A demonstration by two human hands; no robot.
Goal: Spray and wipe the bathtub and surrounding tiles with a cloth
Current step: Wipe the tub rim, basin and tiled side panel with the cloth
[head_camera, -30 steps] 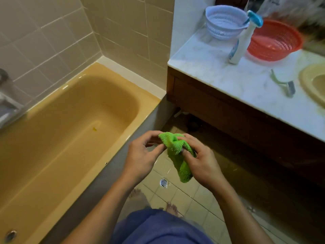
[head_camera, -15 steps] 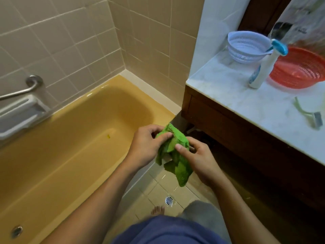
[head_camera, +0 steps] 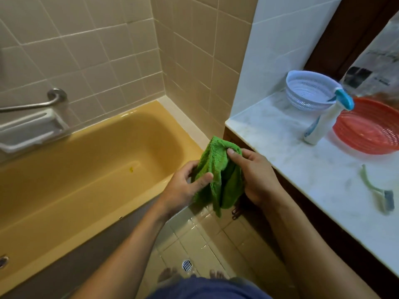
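A fluffy green cloth (head_camera: 218,173) is held bunched between both hands in mid-air, in front of the near right corner of the bathtub (head_camera: 75,180) and above the glossy floor tiles (head_camera: 194,234). The cloth's left side is gripped by the left hand (head_camera: 183,186), with the thumb laid across the front of the fabric and the fingers curled behind it. Its upper fold is pinched by the right hand (head_camera: 257,173), thumb on top, while the rest of the cloth hangs down in loose folds between the two palms. The mustard-yellow bathtub is seen along the left, with a small yellow speck (head_camera: 130,168) on its floor and a metal drain (head_camera: 3,261) at the lower left edge. Beige wall tiles (head_camera: 97,50) are seen behind and beside the tub, and a metal grab bar (head_camera: 32,105) is mounted there above a white soap dish (head_camera: 28,132). On the marble countertop (head_camera: 313,169) to the right, a white spray bottle (head_camera: 323,124) with a teal trigger is stood, well apart from the hands, just in front of a white colander (head_camera: 308,91) and beside a red basket (head_camera: 371,130). A pale green razor (head_camera: 377,190) is laid nearer on the same top. A round floor drain (head_camera: 187,265) is visible between bare toes (head_camera: 167,275).
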